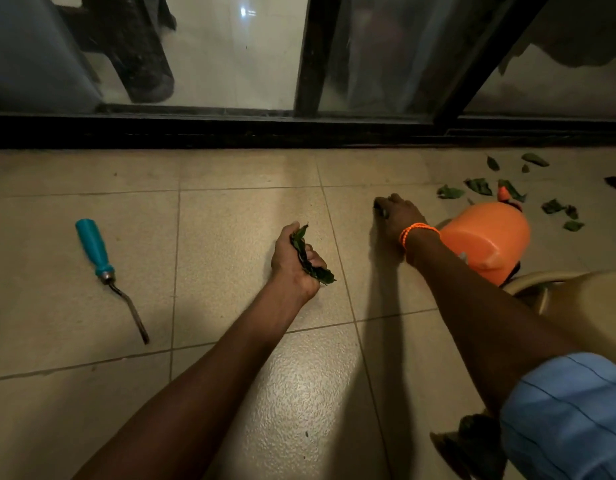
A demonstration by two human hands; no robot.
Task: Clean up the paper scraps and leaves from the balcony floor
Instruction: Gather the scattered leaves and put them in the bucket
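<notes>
My left hand rests on the beige tiled floor and grips a bunch of green leaves in its fist. My right hand, with an orange bead bracelet on the wrist, reaches forward onto the floor, its fingertips on a small dark leaf. Several more green leaves lie scattered at the far right. Another dark leaf pile lies near my sleeve at the bottom right.
An orange plastic container lies tipped just right of my right wrist. A tool with a teal handle and bent metal shaft lies at left. A black sliding-door track runs along the far edge. A beige rim shows at right.
</notes>
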